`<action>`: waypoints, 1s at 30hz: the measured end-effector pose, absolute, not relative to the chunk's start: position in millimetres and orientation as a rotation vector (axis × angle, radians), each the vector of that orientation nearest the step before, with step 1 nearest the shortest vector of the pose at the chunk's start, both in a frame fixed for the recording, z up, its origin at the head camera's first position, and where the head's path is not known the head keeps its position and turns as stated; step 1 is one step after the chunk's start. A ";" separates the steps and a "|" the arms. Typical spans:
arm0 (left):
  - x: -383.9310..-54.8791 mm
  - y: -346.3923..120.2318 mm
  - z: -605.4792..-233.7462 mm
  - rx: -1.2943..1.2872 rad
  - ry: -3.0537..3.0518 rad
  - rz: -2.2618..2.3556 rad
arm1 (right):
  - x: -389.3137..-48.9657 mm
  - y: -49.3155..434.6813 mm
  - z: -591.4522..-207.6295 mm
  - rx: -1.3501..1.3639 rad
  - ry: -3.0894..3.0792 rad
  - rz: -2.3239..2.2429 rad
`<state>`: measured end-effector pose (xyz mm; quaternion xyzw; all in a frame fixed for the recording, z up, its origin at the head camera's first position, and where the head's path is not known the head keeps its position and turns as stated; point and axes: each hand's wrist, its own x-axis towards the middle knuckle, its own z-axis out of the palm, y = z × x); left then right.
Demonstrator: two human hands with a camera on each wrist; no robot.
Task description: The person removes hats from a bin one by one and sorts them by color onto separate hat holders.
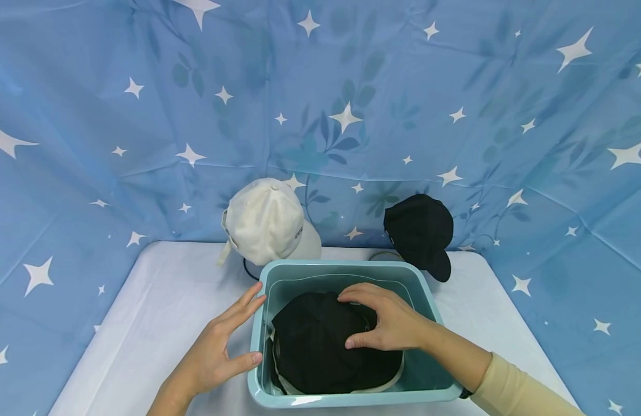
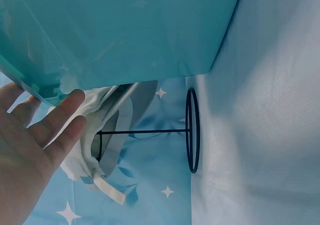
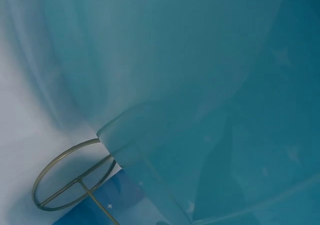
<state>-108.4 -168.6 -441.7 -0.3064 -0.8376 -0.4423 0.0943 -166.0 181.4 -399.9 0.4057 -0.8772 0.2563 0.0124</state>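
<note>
A light teal plastic bin (image 1: 351, 398) stands at the front of the table with a black cap (image 1: 315, 341) lying in it, crown up. A pale edge (image 1: 395, 378) of something else shows beneath that cap. My right hand (image 1: 388, 320) is over the cap's right side, fingertips and thumb spread apart on the black cloth. Just outside the bin's left rim is my left hand (image 1: 211, 352), its fingers extended and fingertips at the rim. In the right wrist view the bin wall (image 3: 165, 50) fills most of the picture and the right hand is hidden.
Behind the bin, a white cap (image 1: 268, 222) sits on a black wire stand (image 2: 192, 130) at the left. Another black cap (image 1: 421, 231) hangs at the right, near a brass-coloured wire stand (image 3: 65, 180). A blue star-printed curtain (image 1: 320, 86) surrounds the white table (image 1: 164, 289).
</note>
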 end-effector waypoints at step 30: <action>-108.1 -167.6 -441.9 -0.916 -2.473 -1.296 | -167.1 178.7 -405.7 1.316 -2.709 0.845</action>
